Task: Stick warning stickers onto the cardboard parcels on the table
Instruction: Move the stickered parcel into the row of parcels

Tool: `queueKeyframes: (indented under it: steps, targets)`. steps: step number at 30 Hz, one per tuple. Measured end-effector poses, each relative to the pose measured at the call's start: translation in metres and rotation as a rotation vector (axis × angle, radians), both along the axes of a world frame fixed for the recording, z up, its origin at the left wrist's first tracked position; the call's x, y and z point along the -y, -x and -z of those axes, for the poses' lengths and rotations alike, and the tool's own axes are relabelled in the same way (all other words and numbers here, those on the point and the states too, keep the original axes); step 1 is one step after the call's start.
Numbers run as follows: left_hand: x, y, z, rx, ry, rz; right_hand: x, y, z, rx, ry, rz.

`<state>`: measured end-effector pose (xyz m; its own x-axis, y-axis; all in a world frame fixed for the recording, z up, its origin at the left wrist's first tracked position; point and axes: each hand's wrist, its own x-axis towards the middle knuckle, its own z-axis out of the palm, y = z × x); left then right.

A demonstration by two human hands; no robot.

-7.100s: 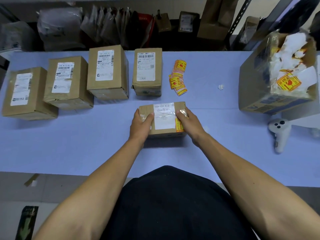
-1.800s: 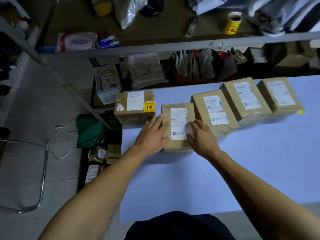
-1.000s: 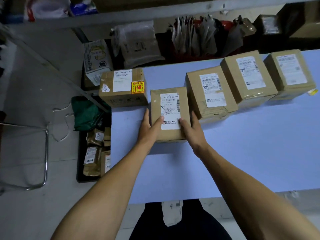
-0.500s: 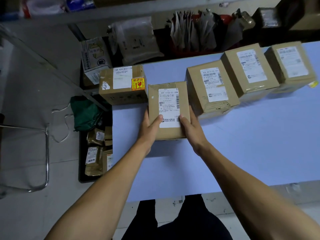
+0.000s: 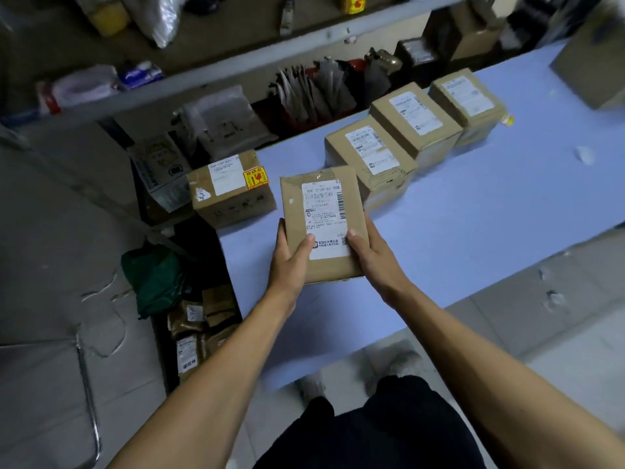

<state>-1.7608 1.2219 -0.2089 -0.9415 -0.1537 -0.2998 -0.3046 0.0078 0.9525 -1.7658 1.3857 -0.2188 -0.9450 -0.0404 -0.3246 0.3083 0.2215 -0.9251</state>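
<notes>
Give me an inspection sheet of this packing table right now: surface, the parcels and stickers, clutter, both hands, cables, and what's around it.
Surface: pale blue table, a small white scrap at the right.
Job's things: held parcel with a white label, no warning sticker visible; stickered parcel at the table's left corner bears a yellow and red warning sticker; three unstickered parcels in a row behind; a yellow bit peeks past the farthest one.
Clutter: large carton at the far right edge.
Grippers: left hand and right hand grip the held parcel's sides, thumbs on top.
Cables: nothing seen.
Surroundings: shelf with bags; packets on the floor.
</notes>
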Motion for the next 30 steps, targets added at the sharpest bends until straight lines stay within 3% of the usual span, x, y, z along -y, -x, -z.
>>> queueKeyframes:
  steps: [8, 19, 30]
  targets:
    - [-0.068, -0.019, -0.016, -0.023, 0.082, 0.124, -0.071, -0.035, -0.012, -0.032, -0.015, 0.100]
    - [-0.255, -0.041, -0.027, 0.004, 0.098, 0.343, -0.254, -0.084, -0.023, -0.013, -0.076, 0.291]
    - [-0.360, 0.002, -0.018, 0.085, 0.176, 0.393, -0.354, -0.049, -0.013, 0.039, -0.046, 0.327]
